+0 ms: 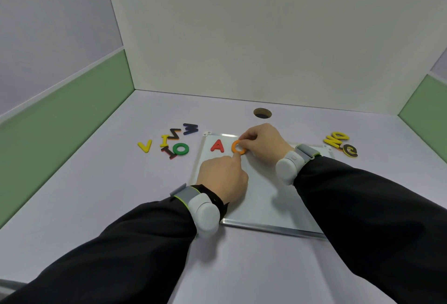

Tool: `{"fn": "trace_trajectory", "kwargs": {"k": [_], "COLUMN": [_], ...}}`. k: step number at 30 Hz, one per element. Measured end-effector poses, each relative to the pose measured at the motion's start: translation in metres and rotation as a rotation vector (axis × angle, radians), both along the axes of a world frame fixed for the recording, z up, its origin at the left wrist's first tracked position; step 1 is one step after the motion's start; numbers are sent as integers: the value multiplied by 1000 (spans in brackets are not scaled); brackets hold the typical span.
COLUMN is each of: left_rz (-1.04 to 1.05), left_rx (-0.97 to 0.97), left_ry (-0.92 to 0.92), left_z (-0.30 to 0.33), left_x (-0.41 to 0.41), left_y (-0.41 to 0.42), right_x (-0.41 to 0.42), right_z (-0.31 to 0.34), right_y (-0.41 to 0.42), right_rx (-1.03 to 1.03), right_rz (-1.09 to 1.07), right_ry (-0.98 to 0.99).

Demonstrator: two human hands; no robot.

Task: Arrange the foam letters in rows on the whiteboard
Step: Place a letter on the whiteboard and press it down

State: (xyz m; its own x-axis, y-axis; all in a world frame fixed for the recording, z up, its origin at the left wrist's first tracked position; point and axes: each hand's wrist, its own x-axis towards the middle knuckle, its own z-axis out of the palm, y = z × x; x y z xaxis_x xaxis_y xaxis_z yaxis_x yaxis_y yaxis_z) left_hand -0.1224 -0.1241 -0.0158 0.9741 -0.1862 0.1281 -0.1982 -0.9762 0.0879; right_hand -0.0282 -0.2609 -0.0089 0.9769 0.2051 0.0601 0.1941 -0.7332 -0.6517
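Between the pinching fingertips of the right hand [262, 145] and the left hand [223, 178]'s pointing forefinger, the orange letter [238, 147] is seemingly being seated on the whiteboard [266, 202] beside the red A [218, 146]; next, release and fetch another.

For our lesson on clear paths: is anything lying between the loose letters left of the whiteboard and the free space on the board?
Nothing visible does. The green O and its neighbours lie on bare table beside the whiteboard. On the board sit only the red A and the orange letter, touched by both the left hand and right hand.
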Motion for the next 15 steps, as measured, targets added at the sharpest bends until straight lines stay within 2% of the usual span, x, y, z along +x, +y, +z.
{"fn": "trace_trajectory", "kwargs": {"k": [8, 12, 15], "left_rz": [12, 20, 36], "left_rx": [-39, -27, -24], "left_ry": [-12, -4, 15], "left_z": [-3, -4, -4], "left_x": [2, 2, 2], "left_y": [1, 0, -1], "right_x": [1, 0, -1], "right_z": [4, 2, 4], "right_y": [3, 2, -1], "right_rx": [-63, -11, -52], "right_rz": [65, 8, 18], "right_ry": [-11, -4, 34]}}
